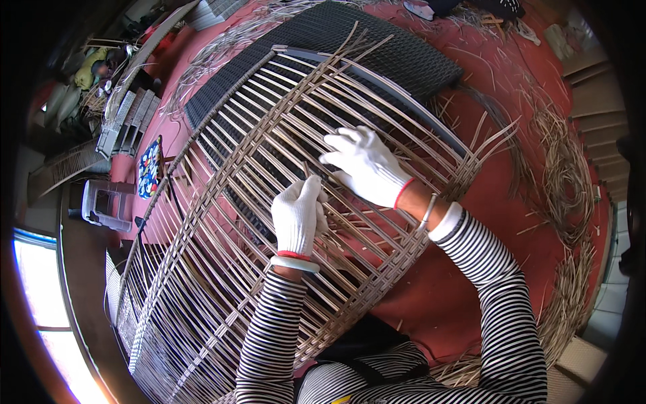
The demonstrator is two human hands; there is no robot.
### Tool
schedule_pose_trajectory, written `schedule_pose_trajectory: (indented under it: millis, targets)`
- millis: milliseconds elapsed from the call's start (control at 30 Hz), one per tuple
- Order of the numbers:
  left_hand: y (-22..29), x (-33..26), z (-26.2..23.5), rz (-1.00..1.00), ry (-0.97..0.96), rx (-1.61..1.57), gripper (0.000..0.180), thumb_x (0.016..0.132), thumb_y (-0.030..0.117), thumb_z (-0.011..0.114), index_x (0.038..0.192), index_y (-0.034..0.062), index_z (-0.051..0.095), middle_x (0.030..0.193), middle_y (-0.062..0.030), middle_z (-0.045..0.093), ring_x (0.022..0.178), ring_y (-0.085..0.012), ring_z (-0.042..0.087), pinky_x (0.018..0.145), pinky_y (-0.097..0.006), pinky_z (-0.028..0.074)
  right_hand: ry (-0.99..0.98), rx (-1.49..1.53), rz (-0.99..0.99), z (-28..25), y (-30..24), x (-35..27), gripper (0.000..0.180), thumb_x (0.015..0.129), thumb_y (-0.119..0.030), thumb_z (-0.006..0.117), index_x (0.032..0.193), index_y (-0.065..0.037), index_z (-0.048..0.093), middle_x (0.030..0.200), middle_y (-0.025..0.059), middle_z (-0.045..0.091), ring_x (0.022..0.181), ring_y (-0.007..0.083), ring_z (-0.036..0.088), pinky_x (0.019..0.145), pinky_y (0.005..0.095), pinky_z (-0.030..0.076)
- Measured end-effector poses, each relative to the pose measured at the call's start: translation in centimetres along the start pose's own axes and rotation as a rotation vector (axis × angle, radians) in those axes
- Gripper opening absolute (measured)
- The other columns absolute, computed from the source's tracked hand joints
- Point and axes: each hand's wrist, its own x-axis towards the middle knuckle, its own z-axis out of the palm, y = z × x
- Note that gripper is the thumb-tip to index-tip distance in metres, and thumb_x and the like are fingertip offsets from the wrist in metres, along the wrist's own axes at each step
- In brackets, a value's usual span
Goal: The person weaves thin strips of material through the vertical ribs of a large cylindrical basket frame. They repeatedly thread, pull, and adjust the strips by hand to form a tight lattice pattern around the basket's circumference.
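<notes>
A large wicker frame with long parallel ribs and woven brown bands lies slanted in front of me. Both my hands wear white knit gloves with red cuffs. My left hand is closed over the middle ribs, thumb against fingers, and a brown wicker strand sticks up from its pinch. Just up and to the right, my right hand hovers at the ribs with its fingers bent and apart. I see nothing held in it, though its palm side is hidden.
Beneath the frame's far side is a dark woven panel. Loose strands lie in a heap along the right of the red floor covering. A clear plastic bin and a patterned stool stand at the left.
</notes>
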Motion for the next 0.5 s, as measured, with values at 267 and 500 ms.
schedule_pose_trajectory:
  millis: [267, 500]
  targets:
    - [0.4, 0.5, -0.1, 0.125, -0.172, 0.394, 0.038, 0.105, 0.032, 0.068, 0.092, -0.0025, 0.075, 0.054, -0.0022, 0.059, 0.042, -0.0092, 0.054, 0.044, -0.027, 0.044, 0.001, 0.2, -0.18, 1.8, 2.8, 1.0, 0.023, 0.098, -0.027, 0.07, 0.118, -0.017, 0.075, 0.129, 0.0045, 0.07, 0.114, 0.027, 0.069, 0.097, 0.0411, 0.057]
    - [1.2, -1.0, -0.5, 0.448, 0.088, 0.65, 0.037, 0.106, 0.035, 0.07, 0.124, 0.0029, 0.075, 0.067, -0.0055, 0.073, 0.049, -0.0119, 0.064, 0.049, -0.028, 0.051, 0.322, 0.347, -0.107, -5.6, 5.1, 0.5, 0.019, 0.097, -0.016, 0.074, 0.109, -0.002, 0.074, 0.1, 0.0063, 0.076, 0.07, 0.0127, 0.07, 0.07, 0.028, 0.062]
